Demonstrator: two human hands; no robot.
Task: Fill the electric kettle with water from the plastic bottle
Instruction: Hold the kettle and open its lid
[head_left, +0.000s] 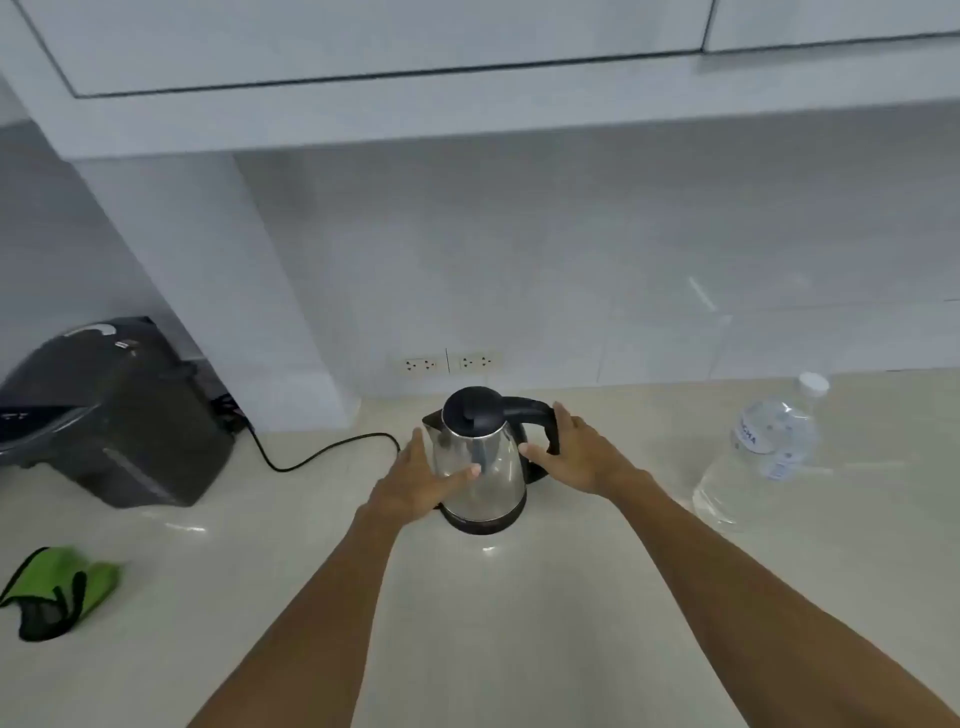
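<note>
A steel electric kettle (488, 483) with a black lid, black handle and black base stands upright on the pale counter, lid closed. My left hand (415, 480) rests against the kettle's left side, thumb across the steel body. My right hand (576, 454) is at the black handle on the right, fingers curled around it. A clear plastic water bottle (763, 452) with a white cap stands to the right, apart from both hands.
A black appliance (109, 415) sits at the left with a black cord (322, 452) running toward the kettle. A green and black cloth item (52, 590) lies at the near left. Wall sockets (447, 362) are behind the kettle. White cabinets hang overhead.
</note>
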